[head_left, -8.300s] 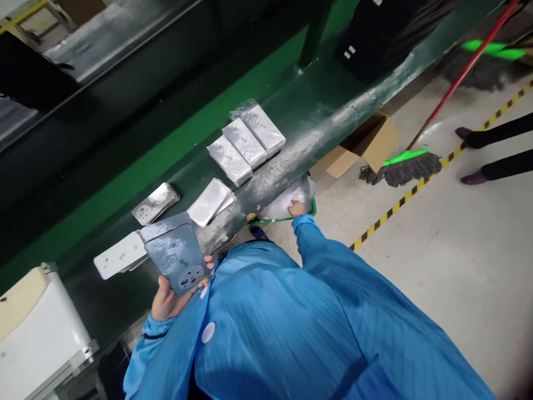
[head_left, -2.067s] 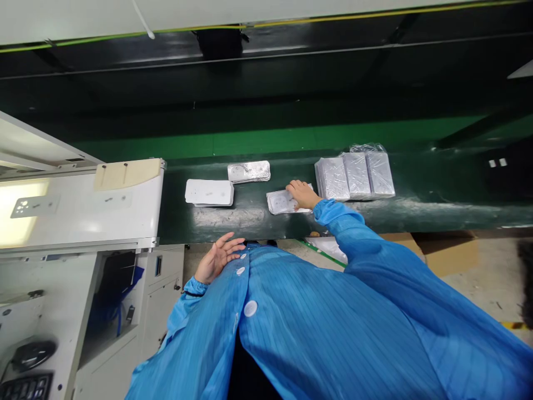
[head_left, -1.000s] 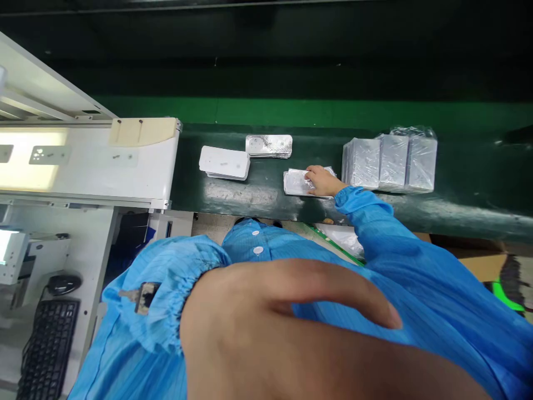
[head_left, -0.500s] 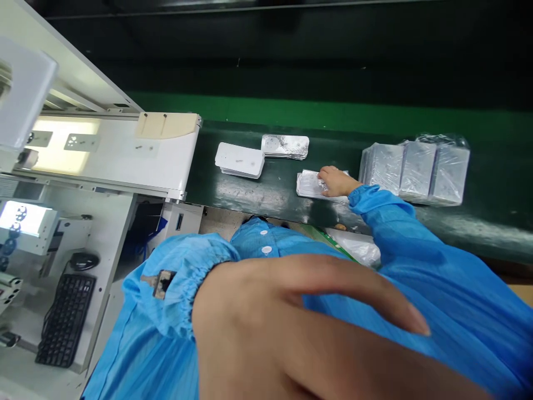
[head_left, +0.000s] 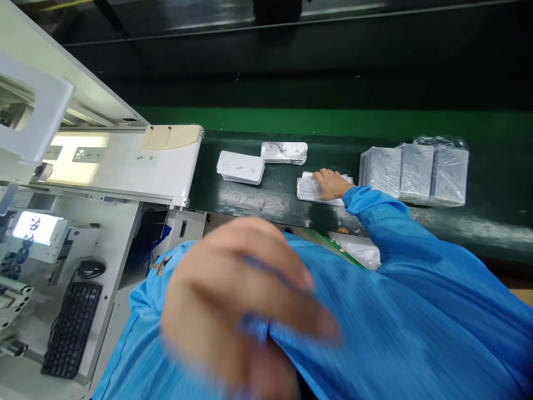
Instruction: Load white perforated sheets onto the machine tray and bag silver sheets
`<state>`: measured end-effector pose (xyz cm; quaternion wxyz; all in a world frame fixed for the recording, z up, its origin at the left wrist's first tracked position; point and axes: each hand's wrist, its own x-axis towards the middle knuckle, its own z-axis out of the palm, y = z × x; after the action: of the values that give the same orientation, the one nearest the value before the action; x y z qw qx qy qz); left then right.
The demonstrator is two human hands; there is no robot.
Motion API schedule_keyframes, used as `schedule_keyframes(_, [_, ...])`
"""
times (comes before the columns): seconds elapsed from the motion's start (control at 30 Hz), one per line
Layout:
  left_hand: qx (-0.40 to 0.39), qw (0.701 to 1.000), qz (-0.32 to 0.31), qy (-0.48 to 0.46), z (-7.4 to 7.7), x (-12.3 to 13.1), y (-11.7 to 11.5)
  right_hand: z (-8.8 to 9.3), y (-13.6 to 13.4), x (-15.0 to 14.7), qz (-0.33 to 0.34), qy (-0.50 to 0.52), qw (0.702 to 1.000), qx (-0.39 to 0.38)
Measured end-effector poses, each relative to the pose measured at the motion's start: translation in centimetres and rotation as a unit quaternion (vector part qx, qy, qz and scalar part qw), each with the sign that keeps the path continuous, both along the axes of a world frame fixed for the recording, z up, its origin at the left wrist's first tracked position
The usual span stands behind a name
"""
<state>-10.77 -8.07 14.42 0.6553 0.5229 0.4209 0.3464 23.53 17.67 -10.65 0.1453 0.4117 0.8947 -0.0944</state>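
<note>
Thin-plate stack (head_left: 308,189) being covered by the right hand (head_left: 330,184) on the dark green counter (head_left: 287,212).
The right hand is resting across the stack with bent fingers, near 3 film-wrapped bundles (head_left: 416,173); whether it is clamping the plates cannot be told. The left hand (head_left: 239,294) is hanging, blurred, before the body, its grip unclear. A white stack (head_left: 240,166) and a speckled silvery stack (head_left: 284,152) are lying farther left. Gathering or steadying the plates appears to be the step in hand; lifting them would be calling for fingertips closing on opposite edges.
</note>
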Motion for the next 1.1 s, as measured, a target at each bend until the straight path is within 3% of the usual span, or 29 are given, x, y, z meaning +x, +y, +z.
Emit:
schedule_keyframes(0.1, [0.191,0.980,0.046,-0.020,-2.3,2.7,4.9,0.3,-0.1,0.1,-0.023,0.007,1.000,0.021])
schedule_keyframes(0.17, [0.213,0.975,0.066,-0.013,-4.8,4.1,6.8,0.9,0.1,0.4,-0.032,0.015,0.999,0.032])
schedule_keyframes(0.23, [0.156,0.984,0.089,-0.012,-7.8,4.5,7.6,1.8,0.2,0.6,-0.033,0.026,0.998,0.039])
schedule_keyframes(0.3, [0.050,0.990,0.134,-0.012,-10.9,4.2,8.0,3.5,0.1,0.2,-0.021,0.043,0.998,0.044])
schedule_keyframes(0.4, [-0.135,0.973,0.181,-0.046,-14.2,3.6,8.8,7.2,-1.3,-2.6,0.052,0.080,0.995,0.040])
schedule_keyframes(0.5, [-0.224,0.959,0.111,-0.135,-15.4,3.9,9.7,11.7,-4.0,-6.8,0.188,0.124,0.974,0.016])
schedule_keyframes(0.57, [-0.215,0.958,0.056,-0.183,-15.4,4.4,9.9,14.5,-5.6,-9.1,0.302,0.168,0.938,0.018])
schedule_keyframes(0.6, [-0.200,0.958,0.045,-0.199,-15.3,4.6,9.7,15.7,-6.1,-9.7,0.324,0.187,0.927,0.023])
schedule_keyframes(0.63, [-0.182,0.959,0.048,-0.210,-15.2,4.7,9.5,16.7,-6.4,-10.0,0.317,0.211,0.924,0.034])
schedule_keyframes(0.67, [-0.165,0.959,0.062,-0.220,-15.2,4.7,9.2,17.5,-6.4,-9.9,0.269,0.242,0.931,0.053])
schedule_keyframes(0.73, [-0.143,0.956,0.096,-0.238,-15.2,4.6,8.5,18.5,-5.8,-9.0,0.089,0.324,0.938,0.084])
schedule_keyframes(0.8, [-0.130,0.952,0.114,-0.254,-15.4,4.3,7.9,18.9,-4.9,-8.0,-0.089,0.406,0.909,0.031])
schedule_keyframes(0.83, [-0.124,0.951,0.113,-0.260,-15.6,4.2,7.6,19.0,-4.5,-7.8,-0.137,0.433,0.891,-0.019])
schedule_keyframes(0.93, [-0.101,0.953,0.100,-0.267,-15.9,3.7,7.2,19.1,-4.0,-8.4,-0.151,0.472,0.856,-0.148])
schedule_keyframes(1.1, [-0.106,0.951,0.022,-0.289,-16.0,1.2,6.1,19.2,-3.9,-10.7,-0.136,0.513,0.817,-0.224])
